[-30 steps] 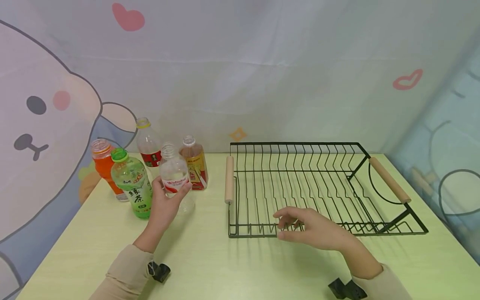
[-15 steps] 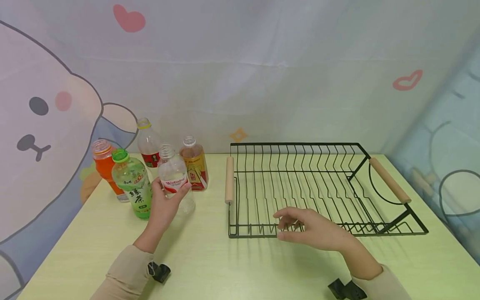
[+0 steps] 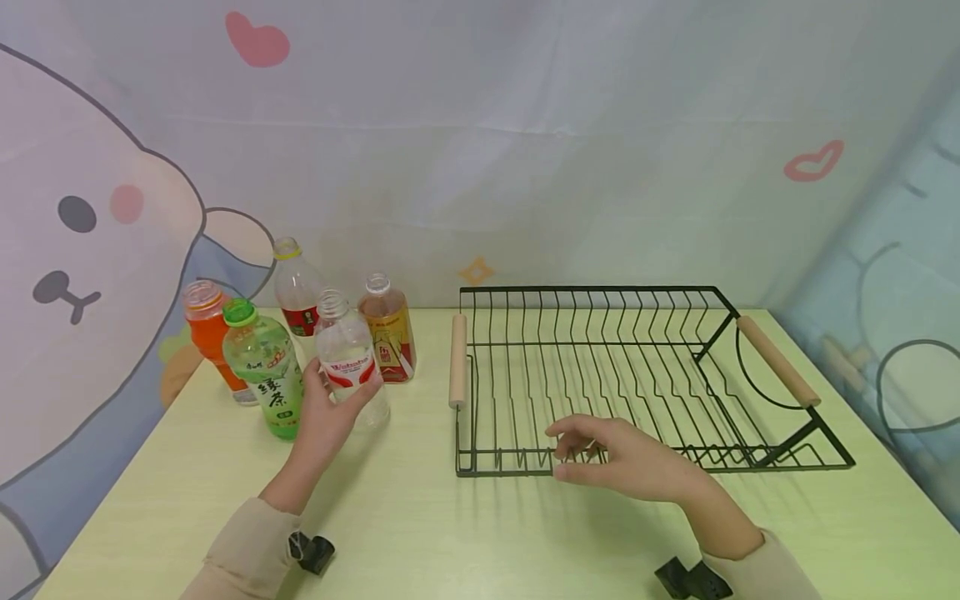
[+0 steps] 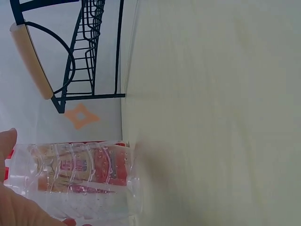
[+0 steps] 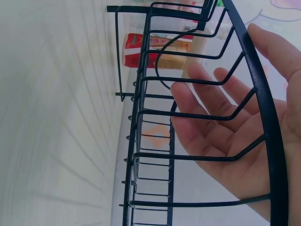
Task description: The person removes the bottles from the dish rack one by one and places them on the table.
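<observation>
My left hand (image 3: 327,410) holds a clear plastic bottle (image 3: 351,343) with a red and white label, thumb on one side and fingers on the other. Upright and uncapped, the bottle stands at or just above the table; its base contact is hard to tell. In the left wrist view the see-through bottle (image 4: 84,202) lies across the thumb and fingertips. My right hand (image 3: 626,458) is at the front edge of a black wire dish rack (image 3: 585,343), fingers loosely bent around nothing. Through the rack's wires, the right wrist view shows that hand (image 5: 225,122); whether it touches the rim is unclear.
Around the left hand stand a green bottle (image 3: 264,367), an orange bottle (image 3: 210,333), a clear bottle with yellow neck ring (image 3: 296,287) and an amber drink bottle (image 3: 390,333). Wooden handles (image 3: 458,360) flank the rack. A printed cloth (image 3: 525,167) hangs behind the table (image 3: 420,533).
The clear bottle in my left hand has shifted very slightly left at its neck, and its label has turned a little. My left forearm has edged left. The right hand stays put.
</observation>
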Demonstrator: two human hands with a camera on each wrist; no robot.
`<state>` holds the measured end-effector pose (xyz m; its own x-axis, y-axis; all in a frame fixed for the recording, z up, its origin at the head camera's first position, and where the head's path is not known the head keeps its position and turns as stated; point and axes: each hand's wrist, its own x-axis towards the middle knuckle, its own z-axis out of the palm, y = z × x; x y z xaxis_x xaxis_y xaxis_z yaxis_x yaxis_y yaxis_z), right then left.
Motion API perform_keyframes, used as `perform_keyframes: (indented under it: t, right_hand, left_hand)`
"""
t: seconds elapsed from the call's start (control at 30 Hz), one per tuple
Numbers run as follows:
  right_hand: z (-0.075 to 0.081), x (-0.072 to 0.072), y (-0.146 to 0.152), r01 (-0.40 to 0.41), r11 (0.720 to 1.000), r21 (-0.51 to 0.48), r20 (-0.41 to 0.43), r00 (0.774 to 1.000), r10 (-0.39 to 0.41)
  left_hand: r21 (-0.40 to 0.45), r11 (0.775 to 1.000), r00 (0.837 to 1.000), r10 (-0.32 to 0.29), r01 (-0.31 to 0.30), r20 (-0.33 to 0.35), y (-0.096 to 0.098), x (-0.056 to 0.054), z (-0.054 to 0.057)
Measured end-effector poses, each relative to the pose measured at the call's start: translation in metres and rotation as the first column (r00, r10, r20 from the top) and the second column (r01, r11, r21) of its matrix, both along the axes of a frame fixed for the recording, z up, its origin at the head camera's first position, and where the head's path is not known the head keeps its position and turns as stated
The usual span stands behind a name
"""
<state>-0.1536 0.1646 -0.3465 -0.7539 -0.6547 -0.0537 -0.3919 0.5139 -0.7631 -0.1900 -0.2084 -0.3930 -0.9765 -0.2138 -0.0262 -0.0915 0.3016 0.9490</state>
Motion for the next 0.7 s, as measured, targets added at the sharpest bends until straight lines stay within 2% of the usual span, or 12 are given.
perform_keyframes:
  t: [0.23,0.5,0.7]
  right_hand:
    - [0.0,0.001,0.0,0.01,1.0,0.011,-0.003,1.0,-0.01]
    - [0.001,0.001,0.0,0.012,1.0,0.021,-0.009,1.0,-0.012]
    - [0.001,0.001,-0.001,0.01,1.0,0.026,-0.01,1.0,-0.01]
  left_hand:
    - [-0.042,0.999,0.998,-0.03,0.033,0.053,-0.004,0.009,0.001]
    - [-0.109,0.993,0.998,-0.041,0.046,0.046,-0.002,0.026,0.004]
    - [-0.155,0.986,0.998,-0.05,0.055,0.034,0.003,0.044,0.011]
